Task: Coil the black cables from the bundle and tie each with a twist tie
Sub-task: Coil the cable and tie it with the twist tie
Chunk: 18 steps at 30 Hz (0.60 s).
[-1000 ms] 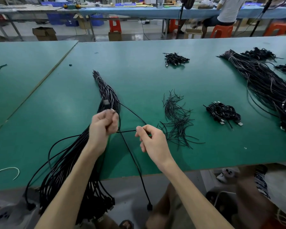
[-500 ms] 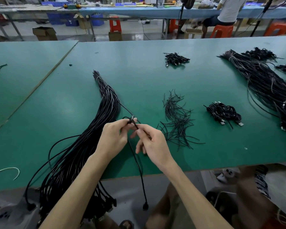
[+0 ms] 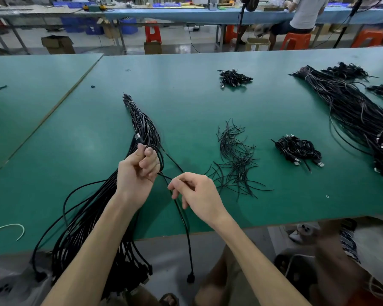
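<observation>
A long bundle of black cables (image 3: 139,120) lies on the green table (image 3: 186,102) and hangs over its front edge. My left hand (image 3: 137,171) grips one black cable (image 3: 181,217) in a small loop, its silver plug sticking up above the fist. My right hand (image 3: 195,193) pinches the same cable just to the right; the free end hangs below the table edge. Loose black twist ties (image 3: 234,160) lie scattered to the right of my hands.
A pile of coiled cables (image 3: 296,151) sits right of the ties, another (image 3: 233,77) farther back. A second big cable bundle (image 3: 352,111) runs along the right side. A white tie (image 3: 9,228) lies at front left. A person sits at a far bench.
My hands met half a second ago, then parted: the left rose with a loop wound on it, the right moved down and right along the cable. The hanging plug rose.
</observation>
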Each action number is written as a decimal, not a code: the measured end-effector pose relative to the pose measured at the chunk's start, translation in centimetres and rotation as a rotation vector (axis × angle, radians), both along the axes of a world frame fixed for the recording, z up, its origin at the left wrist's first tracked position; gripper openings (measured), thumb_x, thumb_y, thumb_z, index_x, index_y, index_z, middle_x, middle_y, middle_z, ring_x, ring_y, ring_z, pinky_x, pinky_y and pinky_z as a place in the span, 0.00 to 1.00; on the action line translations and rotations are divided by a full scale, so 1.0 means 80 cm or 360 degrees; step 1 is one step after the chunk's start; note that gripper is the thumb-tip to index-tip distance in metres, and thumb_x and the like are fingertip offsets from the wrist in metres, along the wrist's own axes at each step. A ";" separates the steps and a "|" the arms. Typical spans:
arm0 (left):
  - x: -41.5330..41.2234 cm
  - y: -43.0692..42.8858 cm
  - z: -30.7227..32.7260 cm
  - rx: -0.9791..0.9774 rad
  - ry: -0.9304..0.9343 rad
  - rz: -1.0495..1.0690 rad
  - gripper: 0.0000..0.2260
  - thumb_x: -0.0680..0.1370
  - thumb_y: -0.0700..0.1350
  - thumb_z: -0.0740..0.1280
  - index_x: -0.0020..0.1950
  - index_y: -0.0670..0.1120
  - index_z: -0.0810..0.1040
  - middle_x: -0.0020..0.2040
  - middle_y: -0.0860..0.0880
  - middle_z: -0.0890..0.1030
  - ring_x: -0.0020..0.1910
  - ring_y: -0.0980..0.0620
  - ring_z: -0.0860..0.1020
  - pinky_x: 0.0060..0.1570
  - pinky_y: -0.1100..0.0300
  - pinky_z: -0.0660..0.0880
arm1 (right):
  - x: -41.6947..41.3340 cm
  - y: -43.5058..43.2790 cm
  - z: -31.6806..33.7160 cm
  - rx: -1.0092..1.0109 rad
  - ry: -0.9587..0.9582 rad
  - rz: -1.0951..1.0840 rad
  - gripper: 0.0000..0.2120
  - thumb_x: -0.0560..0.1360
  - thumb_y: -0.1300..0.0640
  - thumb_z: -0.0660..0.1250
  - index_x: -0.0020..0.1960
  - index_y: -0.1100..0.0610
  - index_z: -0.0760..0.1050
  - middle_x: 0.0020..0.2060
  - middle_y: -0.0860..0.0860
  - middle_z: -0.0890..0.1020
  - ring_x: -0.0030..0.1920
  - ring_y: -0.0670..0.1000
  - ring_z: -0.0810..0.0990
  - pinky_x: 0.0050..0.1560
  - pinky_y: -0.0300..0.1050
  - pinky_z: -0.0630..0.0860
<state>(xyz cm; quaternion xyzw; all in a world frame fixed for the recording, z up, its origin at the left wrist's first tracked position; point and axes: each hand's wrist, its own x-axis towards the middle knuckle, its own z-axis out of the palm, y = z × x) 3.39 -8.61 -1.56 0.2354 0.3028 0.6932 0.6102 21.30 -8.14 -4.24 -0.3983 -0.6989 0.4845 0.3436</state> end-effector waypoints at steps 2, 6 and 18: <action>0.005 0.000 -0.002 0.0021 0.0282 0.0173 0.17 0.84 0.44 0.60 0.35 0.47 0.74 0.28 0.54 0.65 0.25 0.57 0.58 0.26 0.65 0.58 | 0.002 -0.001 0.003 -0.0052 0.0086 -0.0030 0.13 0.83 0.51 0.66 0.44 0.55 0.82 0.34 0.49 0.85 0.24 0.50 0.77 0.34 0.39 0.75; 0.020 -0.002 -0.016 0.0233 0.1342 0.0443 0.17 0.85 0.41 0.60 0.35 0.47 0.73 0.29 0.55 0.73 0.28 0.58 0.68 0.31 0.64 0.67 | 0.004 0.001 0.007 -0.0135 0.0196 -0.0104 0.19 0.85 0.51 0.64 0.41 0.62 0.81 0.30 0.51 0.81 0.21 0.51 0.73 0.27 0.39 0.70; 0.033 -0.008 -0.019 0.0566 0.3148 0.0738 0.07 0.73 0.30 0.73 0.46 0.40 0.81 0.39 0.48 0.84 0.33 0.42 0.80 0.29 0.54 0.74 | 0.004 0.006 0.004 -0.0184 0.0414 -0.0253 0.09 0.84 0.62 0.62 0.59 0.57 0.81 0.44 0.52 0.86 0.25 0.50 0.78 0.26 0.33 0.69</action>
